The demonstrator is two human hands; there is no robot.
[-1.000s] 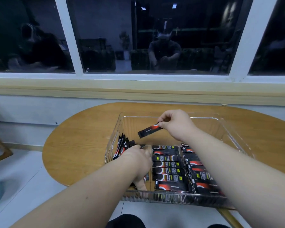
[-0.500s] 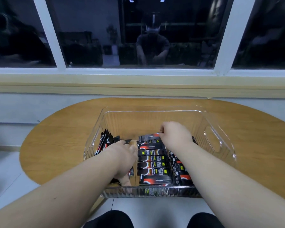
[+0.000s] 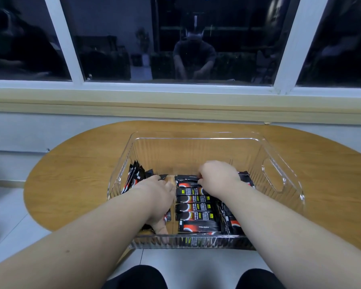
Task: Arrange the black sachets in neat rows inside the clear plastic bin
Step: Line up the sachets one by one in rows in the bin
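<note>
On the desk [image 3: 71, 184], the clear plastic bin [image 3: 196, 136] is holding black sachets [image 3: 196, 207] lying crosswise in rows. The right hand [image 3: 218, 178] is pinching the farthest sachet [image 3: 187, 177] by its right end. The left hand [image 3: 157, 197] is lying over the loose sachets [image 3: 133, 176], its grip hidden.

Reaches forward with both bare forearms, side by side. Sets left hand [image 3: 161, 197] low, back upward, thumb pointing back toward the body, fingers hidden. Pinches a sachet [image 3: 187, 177] end with right hand [image 3: 217, 178], fingers curled, knuckles up.
</note>
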